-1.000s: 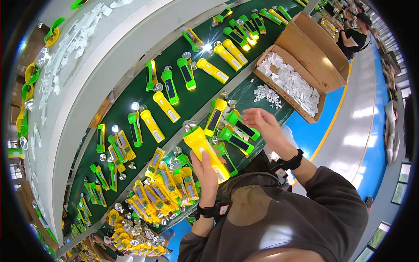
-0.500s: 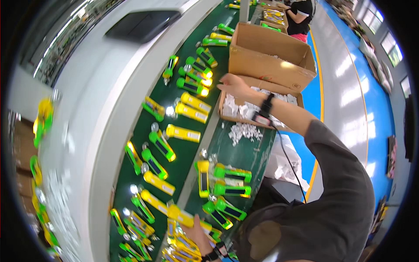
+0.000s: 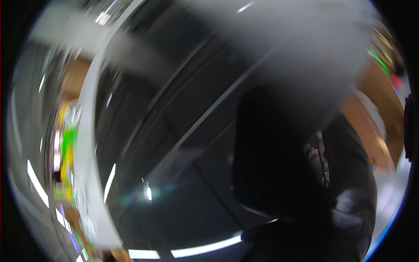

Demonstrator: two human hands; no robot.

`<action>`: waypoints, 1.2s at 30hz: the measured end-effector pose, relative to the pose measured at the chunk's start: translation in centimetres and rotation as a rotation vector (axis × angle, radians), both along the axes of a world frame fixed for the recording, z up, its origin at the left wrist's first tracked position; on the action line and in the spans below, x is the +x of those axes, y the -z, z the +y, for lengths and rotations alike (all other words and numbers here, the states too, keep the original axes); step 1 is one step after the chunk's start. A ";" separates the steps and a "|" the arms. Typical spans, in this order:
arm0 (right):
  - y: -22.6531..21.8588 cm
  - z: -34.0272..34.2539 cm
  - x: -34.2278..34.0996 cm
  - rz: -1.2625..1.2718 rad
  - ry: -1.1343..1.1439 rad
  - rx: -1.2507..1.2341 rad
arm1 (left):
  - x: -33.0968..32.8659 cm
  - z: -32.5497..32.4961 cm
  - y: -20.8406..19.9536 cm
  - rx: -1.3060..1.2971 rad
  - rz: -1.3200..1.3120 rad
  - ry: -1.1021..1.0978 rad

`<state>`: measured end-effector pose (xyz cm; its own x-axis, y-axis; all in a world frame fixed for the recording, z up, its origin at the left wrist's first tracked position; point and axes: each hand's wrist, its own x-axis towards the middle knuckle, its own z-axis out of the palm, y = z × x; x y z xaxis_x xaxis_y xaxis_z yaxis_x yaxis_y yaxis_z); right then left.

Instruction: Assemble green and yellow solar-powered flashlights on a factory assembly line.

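A dark, glossy panel [image 3: 187, 170] fills most of the view, very close, with streaks of light reflected in it. Across its upper right lies a pale grey shape [image 3: 279, 48], too blurred to name. Dark grey cloth [image 3: 355, 179] shows at the lower right, beside a black shape [image 3: 275, 153] whose kind I cannot make out. Neither my left hand nor my right hand can be picked out, and what they hold is hidden.
A pale curved edge [image 3: 89, 153] borders the panel on the left. Beyond it are smeared green and yellow things [image 3: 67, 148]. Brown cardboard [image 3: 390, 105] stands at the right, with more yellow and green items [image 3: 380, 52] behind it.
The green bench, its green and yellow items and both my hands have dropped out of sight. The close dark panel now covers most of the picture, and the view is strongly blurred.
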<state>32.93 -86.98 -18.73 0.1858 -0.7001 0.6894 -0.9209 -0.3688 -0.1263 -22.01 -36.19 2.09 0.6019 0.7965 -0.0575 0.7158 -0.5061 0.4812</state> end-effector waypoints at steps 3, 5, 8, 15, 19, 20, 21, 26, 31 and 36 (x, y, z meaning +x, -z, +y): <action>-0.7 5.6 -1.7 0.375 -0.650 0.786 | -1.1 5.0 0.7 0.099 -0.017 -0.217; -4.6 12.6 -4.9 0.348 -0.807 0.728 | -5.5 9.8 0.6 0.137 0.051 -0.268; -4.2 6.2 -5.6 0.109 -0.828 0.498 | -4.3 16.4 4.0 0.057 0.048 -0.075; -15.2 13.9 -25.4 -0.192 -1.418 0.631 | -5.6 27.3 13.0 0.234 -0.036 0.128; -20.9 20.6 -44.6 0.252 -1.550 0.893 | -6.7 33.0 16.0 0.327 0.025 0.194; -20.1 20.5 -48.8 0.233 -1.565 0.944 | -5.7 32.6 15.9 0.329 -0.075 0.239; -18.5 21.0 -52.2 0.207 -1.615 1.003 | -5.7 34.1 15.9 0.423 -0.156 0.328; -11.7 20.3 -61.7 0.373 -1.423 1.008 | -1.0 34.0 15.1 0.306 -0.168 0.432; -8.7 22.0 -62.3 0.462 -1.421 0.830 | -2.0 37.3 17.5 0.467 -0.275 0.503; -8.3 22.6 -62.5 0.611 -1.449 0.642 | -2.3 37.9 18.3 0.342 0.006 0.534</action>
